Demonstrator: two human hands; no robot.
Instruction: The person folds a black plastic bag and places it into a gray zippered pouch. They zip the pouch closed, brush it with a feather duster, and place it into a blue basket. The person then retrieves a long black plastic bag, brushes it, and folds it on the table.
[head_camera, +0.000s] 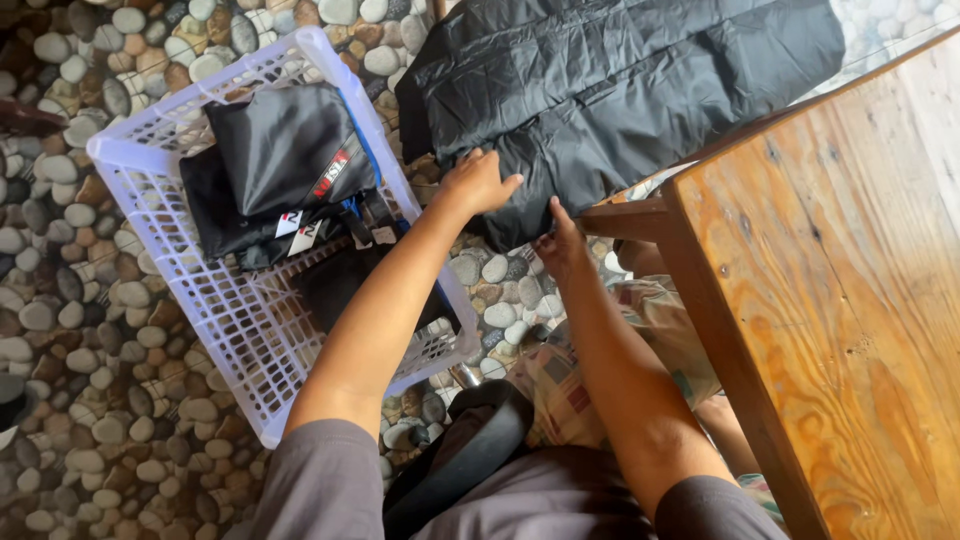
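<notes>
Black crinkled nylon garment (620, 90) lies spread flat, long axis running from lower left to upper right of the view, near end pointing down toward the person, far end off past the top right. It sits partly on the pebble-stone floor (90, 330) and partly against the corner of the brown varnished wooden table (840, 300).

Left hand (478, 183): palm down, flat on the garment's near left edge, fingers spread, pressing not gripping. Right hand (560, 240): at the garment's lowest corner, fingers pinched on the fabric edge; how tight, cannot tell.

White perforated plastic laundry basket (250, 330) is just left of the garment, on the pebbles. Inside: folded black garments with white and red labels (285, 165), stacked at the far end. The left forearm crosses over the basket's near right corner.

Table edge and its dark rail butt against the garment's right side, crowding the right hand.
</notes>
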